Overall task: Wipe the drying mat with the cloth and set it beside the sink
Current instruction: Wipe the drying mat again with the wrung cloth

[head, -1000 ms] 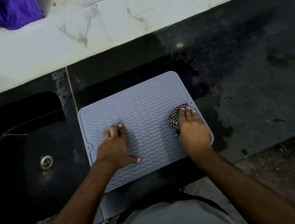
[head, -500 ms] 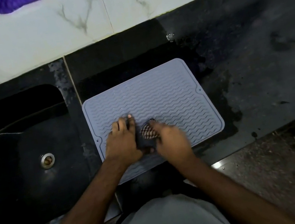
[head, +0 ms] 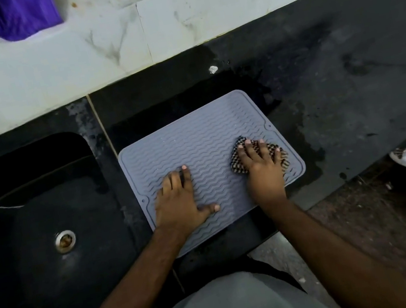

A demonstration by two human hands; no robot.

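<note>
The right hand presses a crumpled black-and-white checked cloth flat-fingered onto the right side of a grey wavy-ribbed silicone drying mat. The left hand lies spread, palm down, on the mat. The mat rests on a black stone counter, just right of a black sink. A purple cloth sits on the marble ledge behind.

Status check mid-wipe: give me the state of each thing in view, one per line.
Drying mat: flat on the counter, right of the sink.
Checked cloth: bunched under the right hand, on the mat's right side.
Left hand: fingers flat, pressing the mat.
Right hand: pressing the cloth.
Sink: no dishes visible, drain uncovered.
Counter: wet patches.
</note>
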